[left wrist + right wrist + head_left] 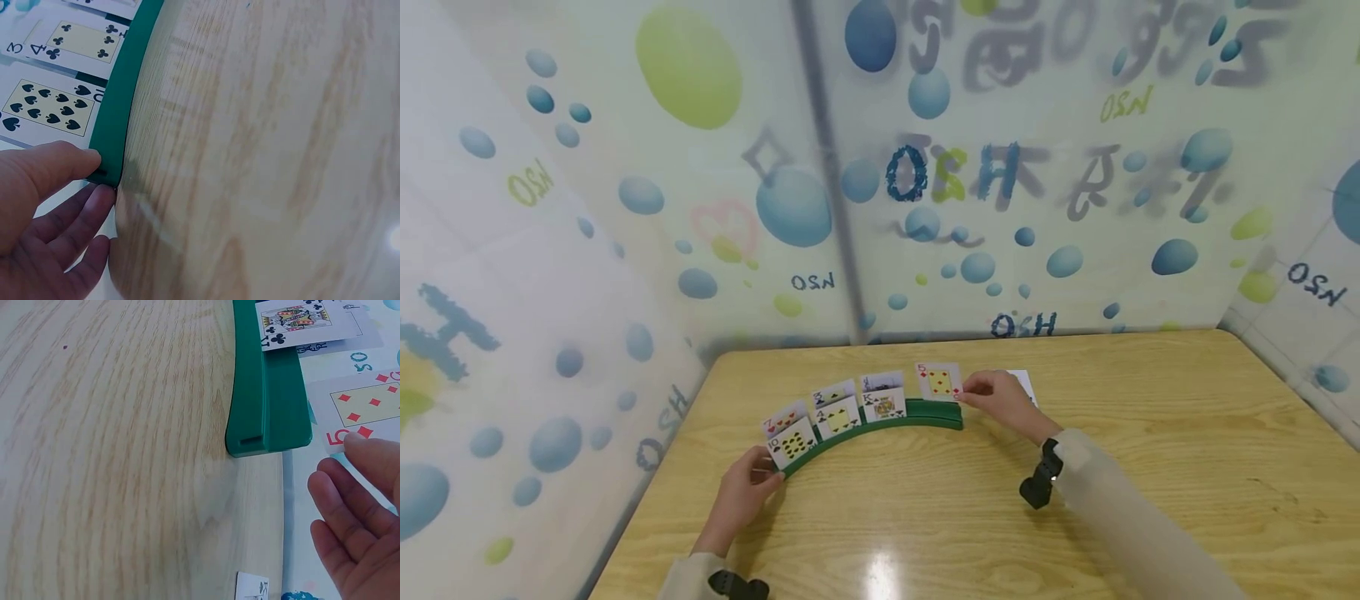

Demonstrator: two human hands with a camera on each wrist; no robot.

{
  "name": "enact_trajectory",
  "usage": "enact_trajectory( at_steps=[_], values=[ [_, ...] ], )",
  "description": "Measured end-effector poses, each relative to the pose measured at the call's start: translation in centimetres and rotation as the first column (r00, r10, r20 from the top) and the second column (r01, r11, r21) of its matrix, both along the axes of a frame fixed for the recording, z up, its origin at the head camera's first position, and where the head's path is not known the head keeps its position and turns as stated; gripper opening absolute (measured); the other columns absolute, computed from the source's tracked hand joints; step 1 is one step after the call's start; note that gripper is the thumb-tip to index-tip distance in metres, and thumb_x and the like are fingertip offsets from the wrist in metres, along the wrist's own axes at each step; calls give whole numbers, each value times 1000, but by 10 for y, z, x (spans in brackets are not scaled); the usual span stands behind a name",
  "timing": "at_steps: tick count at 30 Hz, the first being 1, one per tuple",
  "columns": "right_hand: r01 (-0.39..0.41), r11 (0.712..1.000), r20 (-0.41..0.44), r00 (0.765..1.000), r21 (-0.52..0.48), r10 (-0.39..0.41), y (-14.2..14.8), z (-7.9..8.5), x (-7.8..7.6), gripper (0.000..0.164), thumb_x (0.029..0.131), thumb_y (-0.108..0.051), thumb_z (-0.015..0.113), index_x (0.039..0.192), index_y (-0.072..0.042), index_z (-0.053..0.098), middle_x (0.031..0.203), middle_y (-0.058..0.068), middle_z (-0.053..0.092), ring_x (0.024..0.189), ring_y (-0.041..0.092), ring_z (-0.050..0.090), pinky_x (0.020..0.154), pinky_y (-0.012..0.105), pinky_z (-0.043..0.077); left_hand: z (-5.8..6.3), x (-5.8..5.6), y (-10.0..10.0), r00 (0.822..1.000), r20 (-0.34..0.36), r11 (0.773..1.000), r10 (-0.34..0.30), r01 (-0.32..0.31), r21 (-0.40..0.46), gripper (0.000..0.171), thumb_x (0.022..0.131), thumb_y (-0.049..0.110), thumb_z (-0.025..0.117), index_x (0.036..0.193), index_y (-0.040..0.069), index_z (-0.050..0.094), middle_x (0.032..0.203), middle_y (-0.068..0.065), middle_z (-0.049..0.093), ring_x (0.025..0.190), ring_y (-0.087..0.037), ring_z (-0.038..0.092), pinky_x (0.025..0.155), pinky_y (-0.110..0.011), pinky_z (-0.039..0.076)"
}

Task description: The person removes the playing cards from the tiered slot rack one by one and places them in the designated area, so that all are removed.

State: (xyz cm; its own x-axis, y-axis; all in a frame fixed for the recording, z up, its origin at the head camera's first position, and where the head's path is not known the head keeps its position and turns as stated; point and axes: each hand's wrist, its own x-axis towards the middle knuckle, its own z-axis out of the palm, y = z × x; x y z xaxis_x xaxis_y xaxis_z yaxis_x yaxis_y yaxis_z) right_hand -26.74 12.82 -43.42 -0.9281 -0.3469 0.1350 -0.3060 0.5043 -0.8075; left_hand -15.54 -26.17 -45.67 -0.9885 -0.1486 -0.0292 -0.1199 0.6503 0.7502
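A curved green card holder stands on the table with playing cards slotted in two rows. In its front row are the ten of spades, four of clubs and king of clubs. Behind them rise the seven of hearts, a three and a joker. My left hand grips the holder's left end, thumb on top at the ten. Pinched by one corner in my right hand, the five of diamonds is upright above the holder's right end.
Partly hidden behind my right hand, a white-edged card lies on the wooden table. A wall covering printed with bubbles and letters rises along the table's far edge.
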Motion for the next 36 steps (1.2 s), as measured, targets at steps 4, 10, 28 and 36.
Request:
enact_trajectory(
  at_steps=[4, 10, 28, 36],
  values=[
    [2, 1000, -26, 1000, -4, -2, 3, 2, 1, 12, 85, -16, 66, 89, -5, 67, 84, 3, 64, 78, 16, 58, 70, 32, 49, -1, -1, -1, 1000, -14, 1000, -3, 3, 2, 26, 83, 1, 62, 108, -1, 55, 101, -15, 60, 89, -27, 59, 79, -43, 49],
    [3, 1000, -46, 999, -20, -4, 12, 2, 2, 12, 85, -16, 65, 91, -5, 67, 85, 3, 65, 77, 16, 58, 67, 30, 49, -3, -2, -1, 1000, -21, 1000, -9, 9, 6, 26, 82, 0, 62, 107, -1, 55, 100, -15, 60, 89, -26, 59, 78, -42, 49],
    [150, 988, -49, 988, 44, -148, 70, 15, 5, 18, 88, -14, 61, 96, 2, 63, 88, 10, 62, 76, 22, 55, 65, 31, 46, 0, 1, -1, 1000, 0, 1000, -5, 5, 7, 26, 83, 2, 62, 109, -1, 54, 104, -16, 59, 92, -28, 58, 79, -43, 49],
    [226, 971, -51, 974, 81, -222, 103, 14, 7, 26, 90, -20, 59, 100, 4, 62, 89, 12, 62, 81, 30, 57, 67, 32, 47, 1, 0, -1, 1000, 8, 1000, -9, 9, 5, 27, 84, 2, 62, 110, -1, 54, 104, -17, 59, 92, -28, 58, 79, -43, 49]
  ],
)
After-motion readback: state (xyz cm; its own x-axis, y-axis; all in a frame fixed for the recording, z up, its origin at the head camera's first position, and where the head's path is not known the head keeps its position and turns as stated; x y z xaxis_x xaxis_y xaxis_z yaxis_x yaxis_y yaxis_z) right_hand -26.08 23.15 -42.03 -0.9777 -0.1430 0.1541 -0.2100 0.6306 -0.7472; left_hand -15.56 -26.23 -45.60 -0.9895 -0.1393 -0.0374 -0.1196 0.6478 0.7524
